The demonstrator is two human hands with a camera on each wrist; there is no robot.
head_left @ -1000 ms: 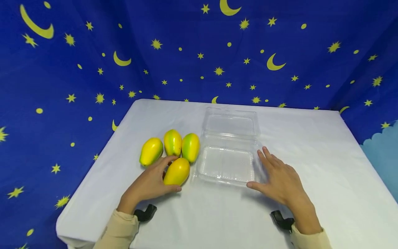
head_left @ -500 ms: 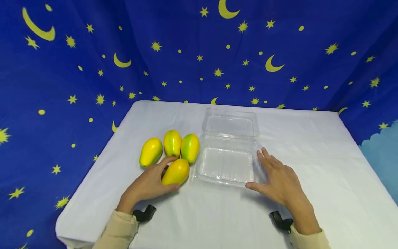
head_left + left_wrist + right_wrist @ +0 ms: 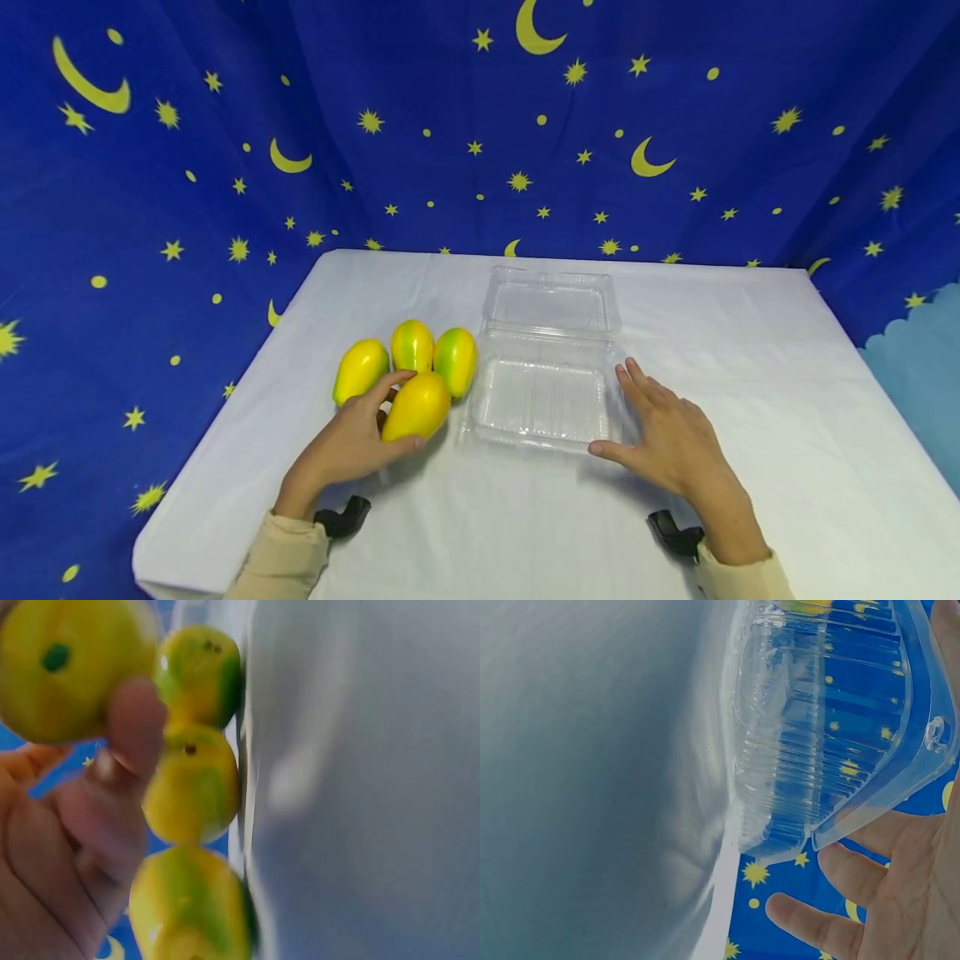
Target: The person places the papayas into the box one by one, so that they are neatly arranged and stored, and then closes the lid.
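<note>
My left hand (image 3: 348,446) holds a yellow mango (image 3: 417,408), fingers over its far side and the thumb along its near side. In the left wrist view this mango (image 3: 75,682) is raised off the table, its green-dotted end showing. Behind it rest three more yellow-green mangoes, a left one (image 3: 362,371), a middle one (image 3: 412,346) and a right one (image 3: 455,361). A clear plastic clamshell container (image 3: 540,400) lies unfolded to their right. Beside its right edge is my right hand (image 3: 671,437), fingers extended, with fingertips (image 3: 847,866) right at the rim in the right wrist view.
A white cloth covers the table (image 3: 517,533). The container's lid (image 3: 551,304) lies flat toward the back. A blue curtain (image 3: 420,167) with moons and stars hangs behind and on the left. Black wrist-worn pieces (image 3: 345,517) sit by both cuffs.
My left hand has lifted its mango off the table and shifted it slightly left, toward the other mangoes. The right hand keeps its place by the container. The head view has tilted a little.
</note>
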